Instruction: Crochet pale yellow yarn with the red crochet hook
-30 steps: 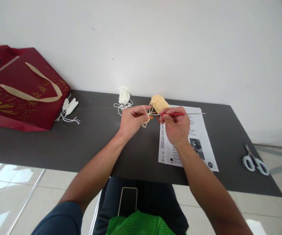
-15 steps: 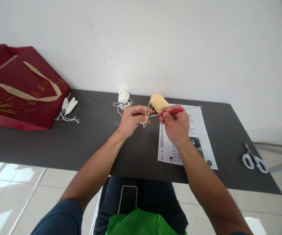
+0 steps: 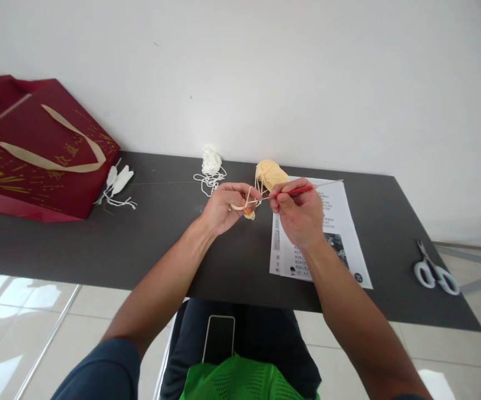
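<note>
My right hand (image 3: 296, 211) is closed around the red handle of a crochet hook (image 3: 299, 190), whose metal shaft points left into pale yellow yarn. Pinched in my left hand (image 3: 228, 206) is a small piece of yellow crochet work (image 3: 249, 214), with a strand looped over the fingers. A small orange clip-like piece (image 3: 247, 211) hangs on this work. Just behind the hands lies the yellow yarn ball (image 3: 272, 174), its strands running down toward my left hand. Fingers hide part of the stitches.
Printed sheets (image 3: 319, 266) lie under my right hand on the dark table (image 3: 160, 239). Scissors (image 3: 435, 271) rest at the right end. White yarn (image 3: 211, 162) and white crocheted pieces (image 3: 117, 182) lie toward the back left, beside a red gift bag (image 3: 52, 150). A phone (image 3: 218, 338) is on my lap.
My left hand has turned slightly, and its fingers have come closer to the hook. The yellow work and orange piece have shifted a little left and down. My right hand has hardly moved.
</note>
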`<action>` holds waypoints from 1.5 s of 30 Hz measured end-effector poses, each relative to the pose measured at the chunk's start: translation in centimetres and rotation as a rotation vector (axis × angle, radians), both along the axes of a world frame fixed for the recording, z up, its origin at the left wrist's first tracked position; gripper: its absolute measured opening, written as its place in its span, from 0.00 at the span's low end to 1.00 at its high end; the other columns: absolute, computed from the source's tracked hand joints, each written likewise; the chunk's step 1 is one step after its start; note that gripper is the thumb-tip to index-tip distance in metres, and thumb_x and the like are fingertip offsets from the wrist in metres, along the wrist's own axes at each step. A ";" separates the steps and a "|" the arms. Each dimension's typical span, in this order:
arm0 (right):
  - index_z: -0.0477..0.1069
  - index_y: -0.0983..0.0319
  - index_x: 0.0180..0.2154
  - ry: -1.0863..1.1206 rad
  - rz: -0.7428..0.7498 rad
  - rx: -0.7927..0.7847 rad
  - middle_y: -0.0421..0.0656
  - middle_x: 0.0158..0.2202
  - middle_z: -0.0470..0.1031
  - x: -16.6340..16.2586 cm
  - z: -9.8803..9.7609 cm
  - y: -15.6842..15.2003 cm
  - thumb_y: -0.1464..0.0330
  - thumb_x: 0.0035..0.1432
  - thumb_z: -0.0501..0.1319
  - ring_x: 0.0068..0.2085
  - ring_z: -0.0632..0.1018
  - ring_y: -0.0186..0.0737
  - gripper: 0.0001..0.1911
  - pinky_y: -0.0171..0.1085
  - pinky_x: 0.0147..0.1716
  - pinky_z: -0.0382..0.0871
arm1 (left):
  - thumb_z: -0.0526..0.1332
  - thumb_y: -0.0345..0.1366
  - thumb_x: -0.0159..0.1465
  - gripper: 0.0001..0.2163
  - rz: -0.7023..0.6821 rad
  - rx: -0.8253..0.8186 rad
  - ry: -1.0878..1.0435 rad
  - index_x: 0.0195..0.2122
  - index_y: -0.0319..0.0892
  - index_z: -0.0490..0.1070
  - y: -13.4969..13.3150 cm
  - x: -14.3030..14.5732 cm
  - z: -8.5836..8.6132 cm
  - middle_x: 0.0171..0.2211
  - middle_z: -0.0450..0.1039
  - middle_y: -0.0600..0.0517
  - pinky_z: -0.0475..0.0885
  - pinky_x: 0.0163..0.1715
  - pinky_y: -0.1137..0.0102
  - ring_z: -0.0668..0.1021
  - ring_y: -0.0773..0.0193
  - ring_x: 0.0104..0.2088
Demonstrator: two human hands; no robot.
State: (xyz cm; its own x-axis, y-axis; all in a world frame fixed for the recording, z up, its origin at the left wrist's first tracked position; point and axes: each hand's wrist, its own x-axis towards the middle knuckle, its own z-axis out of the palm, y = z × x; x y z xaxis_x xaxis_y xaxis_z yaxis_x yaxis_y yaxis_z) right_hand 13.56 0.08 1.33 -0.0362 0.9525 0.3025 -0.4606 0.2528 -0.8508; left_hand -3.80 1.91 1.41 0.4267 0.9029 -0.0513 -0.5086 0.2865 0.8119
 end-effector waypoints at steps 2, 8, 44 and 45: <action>0.71 0.57 0.34 0.009 0.003 -0.026 0.37 0.32 0.80 0.0 0.1 -0.1 0.63 0.52 0.76 0.25 0.75 0.29 0.15 0.32 0.24 0.68 | 0.59 0.28 0.42 0.15 -0.002 -0.002 0.000 0.29 0.33 0.82 0.0 0.0 0.0 0.18 0.71 0.49 0.63 0.23 0.70 0.71 0.67 0.21; 0.72 0.58 0.33 0.138 0.057 -0.245 0.36 0.32 0.80 -0.1 0.1 -0.1 0.64 0.51 0.76 0.28 0.77 0.27 0.14 0.27 0.26 0.72 | 0.68 0.28 0.47 0.08 0.115 0.066 0.066 0.30 0.38 0.82 -0.1 -0.1 -0.3 0.24 0.77 0.50 0.68 0.28 0.70 0.75 0.67 0.24; 0.73 0.54 0.34 0.223 -0.078 -0.271 0.34 0.38 0.83 -2.2 -1.1 -0.8 0.61 0.54 0.75 0.35 0.82 0.32 0.12 0.38 0.45 0.80 | 0.71 0.34 0.55 0.06 0.448 0.232 0.317 0.35 0.42 0.84 -1.5 2.1 -0.5 0.35 0.83 0.50 0.74 0.38 0.70 0.80 0.64 0.35; 0.73 0.55 0.34 0.216 -0.082 -0.271 0.34 0.37 0.83 -2.3 -1.1 -0.8 0.60 0.54 0.74 0.35 0.81 0.32 0.12 0.38 0.44 0.79 | 0.71 0.34 0.55 0.06 0.452 0.231 0.306 0.35 0.42 0.83 -1.6 2.2 -0.5 0.35 0.83 0.50 0.74 0.37 0.70 0.80 0.65 0.34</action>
State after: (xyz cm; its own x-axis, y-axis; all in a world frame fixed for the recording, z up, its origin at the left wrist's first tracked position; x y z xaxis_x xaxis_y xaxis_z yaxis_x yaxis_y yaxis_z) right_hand 11.28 -0.68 0.20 0.0809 0.9963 0.0305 -0.6251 0.0746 -0.7769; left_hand -1.64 0.33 0.95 -0.0057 0.9941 0.1081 -0.2718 -0.1056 0.9565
